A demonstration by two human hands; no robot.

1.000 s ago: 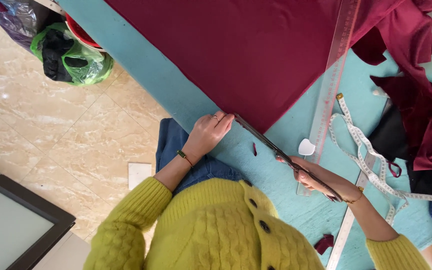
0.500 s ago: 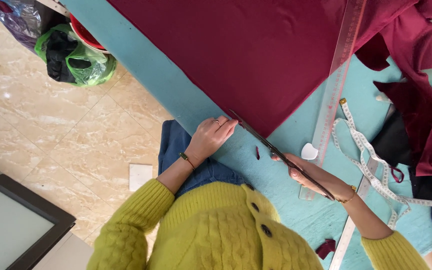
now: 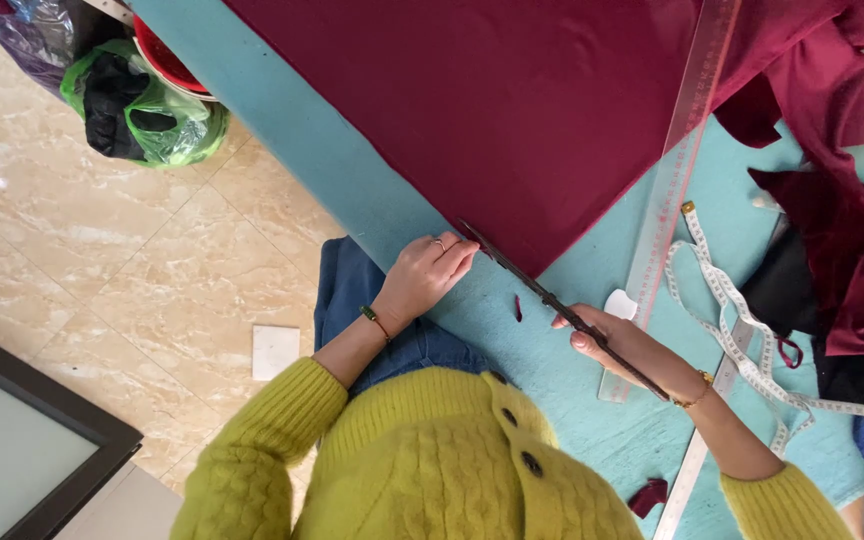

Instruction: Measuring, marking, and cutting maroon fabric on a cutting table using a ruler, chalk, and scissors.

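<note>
Right hand [image 3: 624, 343] is clamped round the handles of dark scissors [image 3: 542, 292], blades at the maroon fabric [image 3: 512, 110] edge on the teal worktop [image 3: 352, 190]; left hand [image 3: 430, 272] rests flat by the tip, fingers together; scissor handles hidden in the grip.

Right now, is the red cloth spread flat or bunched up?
Spread flat: the red cloth lies smooth on the table, with the scissors along its edge.

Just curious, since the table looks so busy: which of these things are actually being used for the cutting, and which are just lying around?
In use:
- scissors, held in the right hand
- dark red cloth, pressed at its edge by the left hand

Lying about:
- clear ruler
- white tape measure
- white chalk piece
- heap of red cloth pieces
- green bag on the floor
</note>
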